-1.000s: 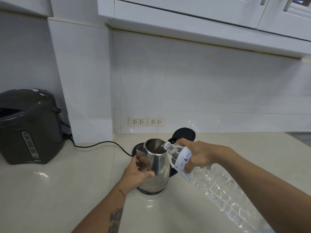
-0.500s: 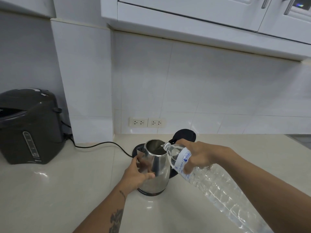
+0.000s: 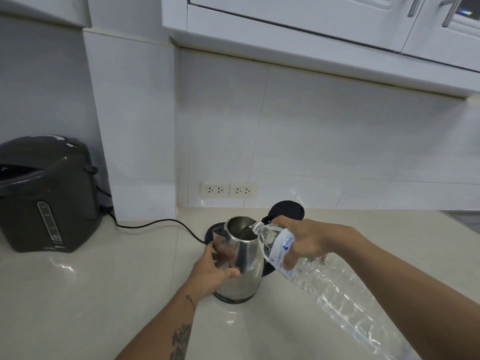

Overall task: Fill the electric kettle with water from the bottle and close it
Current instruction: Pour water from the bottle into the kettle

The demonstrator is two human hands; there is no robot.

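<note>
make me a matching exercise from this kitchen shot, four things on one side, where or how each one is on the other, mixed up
Things:
1. kettle lid
2. water bottle
3. dark hot water dispenser
4. wall sockets

Places or states:
A. stands at the far left of the counter
B. tilted, neck at the mouth of the kettle, in the right hand
C. set low in the tiled wall behind the kettle
D. flipped open, standing up behind the kettle

Pairs: 1-D, 2-B, 3-A, 4-C

Dark water dispenser (image 3: 44, 196), wall sockets (image 3: 228, 189)
</note>
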